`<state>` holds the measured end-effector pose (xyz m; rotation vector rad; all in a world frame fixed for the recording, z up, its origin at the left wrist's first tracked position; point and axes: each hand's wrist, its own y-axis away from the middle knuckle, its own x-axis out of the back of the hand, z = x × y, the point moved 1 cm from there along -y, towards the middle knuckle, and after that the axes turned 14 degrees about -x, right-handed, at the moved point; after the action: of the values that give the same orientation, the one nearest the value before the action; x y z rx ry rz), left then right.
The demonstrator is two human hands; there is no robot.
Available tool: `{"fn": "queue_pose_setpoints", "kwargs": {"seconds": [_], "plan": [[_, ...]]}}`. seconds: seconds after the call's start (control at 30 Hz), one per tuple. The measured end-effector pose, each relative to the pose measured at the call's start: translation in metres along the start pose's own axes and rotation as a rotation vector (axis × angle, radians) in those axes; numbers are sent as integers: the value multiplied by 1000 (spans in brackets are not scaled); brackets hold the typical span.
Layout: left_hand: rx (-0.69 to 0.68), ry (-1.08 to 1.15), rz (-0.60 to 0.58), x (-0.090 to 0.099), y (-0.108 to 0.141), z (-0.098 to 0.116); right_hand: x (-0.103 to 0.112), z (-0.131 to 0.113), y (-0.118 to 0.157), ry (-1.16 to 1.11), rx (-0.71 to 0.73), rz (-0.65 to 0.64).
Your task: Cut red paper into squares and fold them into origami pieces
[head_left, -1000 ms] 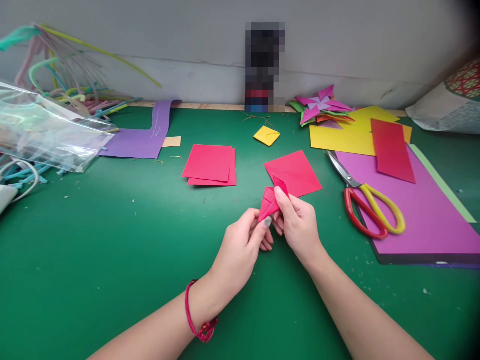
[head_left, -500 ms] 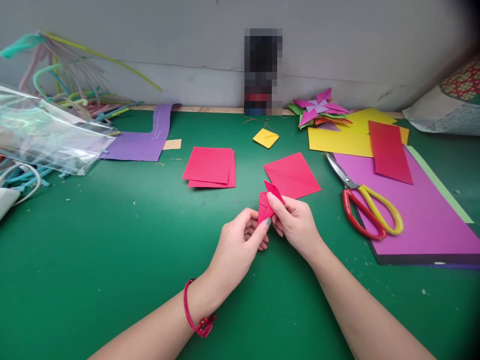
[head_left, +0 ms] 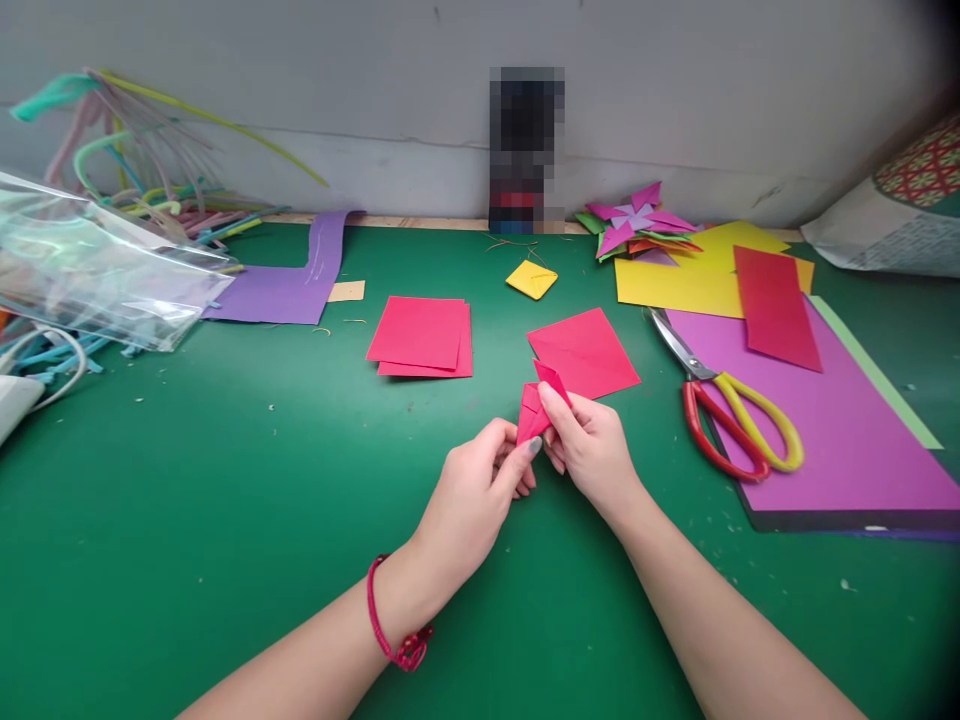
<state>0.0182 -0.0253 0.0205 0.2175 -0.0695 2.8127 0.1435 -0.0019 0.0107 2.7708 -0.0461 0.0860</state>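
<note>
A small folded red paper (head_left: pixel 529 412) is held up between both hands, with creases and a raised flap on its upper right. My left hand (head_left: pixel 484 480) pinches its lower edge between thumb and fingers. On the paper's right side, my right hand (head_left: pixel 589 440) grips it with the thumb on top. Just beyond lies a creased red square (head_left: pixel 589 350), partly behind the right fingers. Two stacked red squares (head_left: pixel 420 333) rest left of it. Farther back is a small folded yellow paper (head_left: pixel 532 279).
Scissors (head_left: pixel 727 410) lie partly on purple sheets (head_left: pixel 840 450) at the right. Behind them are yellow paper (head_left: pixel 675 285), a red strip (head_left: pixel 778 308) and folded paper stars (head_left: pixel 637 220). A clear plastic bag (head_left: pixel 112 265) and purple paper (head_left: pixel 277 290) sit at the left.
The hands keep the same grip on the folded red paper, whose raised flap sits almost as before. The whole view has shifted very slightly.
</note>
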Motion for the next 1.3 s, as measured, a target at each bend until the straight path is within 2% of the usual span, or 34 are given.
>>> {"fn": "queue_pose_setpoints", "kwargs": {"seconds": [0.2, 0.43, 0.67, 0.97, 1.13, 1.3], "plan": [[16, 15, 20, -2, 2, -2, -2, 2, 2, 22, 14, 37], [75, 166, 136, -9, 5, -2, -7, 0, 6, 24, 32, 76], [36, 52, 146, -10, 6, -1, -10, 1, 8, -18, 6, 101], [67, 61, 180, -10, 8, 0, -14, 1, 14, -21, 6, 152], [37, 1, 137, -9, 8, 0, -15, 2, 15, -40, -16, 178], [-63, -224, 2, -5, 8, 2, -12, 2, 10, -152, -61, 122]]}}
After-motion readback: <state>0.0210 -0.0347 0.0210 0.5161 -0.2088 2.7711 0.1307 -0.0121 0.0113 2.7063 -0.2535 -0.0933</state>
